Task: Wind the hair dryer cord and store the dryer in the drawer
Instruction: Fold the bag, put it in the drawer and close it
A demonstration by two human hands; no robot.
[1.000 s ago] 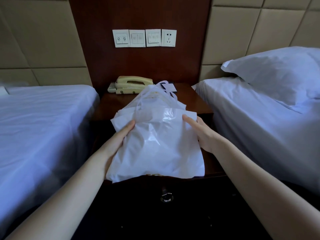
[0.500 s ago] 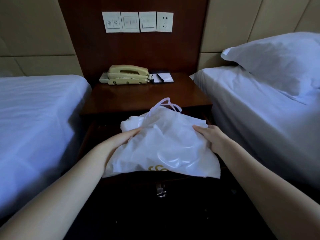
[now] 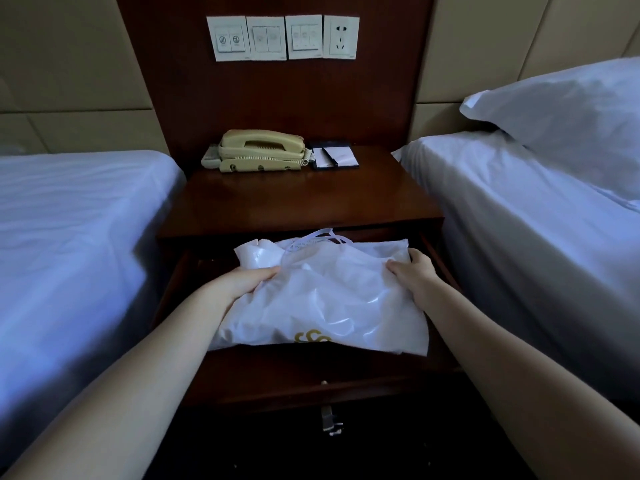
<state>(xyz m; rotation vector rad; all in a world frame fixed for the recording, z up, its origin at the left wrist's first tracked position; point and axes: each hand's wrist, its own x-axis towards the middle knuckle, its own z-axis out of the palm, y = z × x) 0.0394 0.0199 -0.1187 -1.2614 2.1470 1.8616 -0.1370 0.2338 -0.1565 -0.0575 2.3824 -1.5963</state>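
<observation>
Between two beds (image 3: 76, 220), dark nightstand (image 3: 294, 199), drawer (image 3: 294, 386) open.

The white bag (image 3: 322, 299) is opaque, so whatever it holds cannot be seen. It covers nearly all the inside of the open drawer (image 3: 311, 379), and its gold mark is half lost under the fold at the drawer's front edge. The fingers of the left hand (image 3: 242, 282) are tucked out of sight under the bag's left edge, the symbols on the switch plates (image 3: 282, 38) are too small to read, and the bed on the left (image 3: 69, 237) and the bed on the right (image 3: 519, 220) both run off the picture's sides.
</observation>
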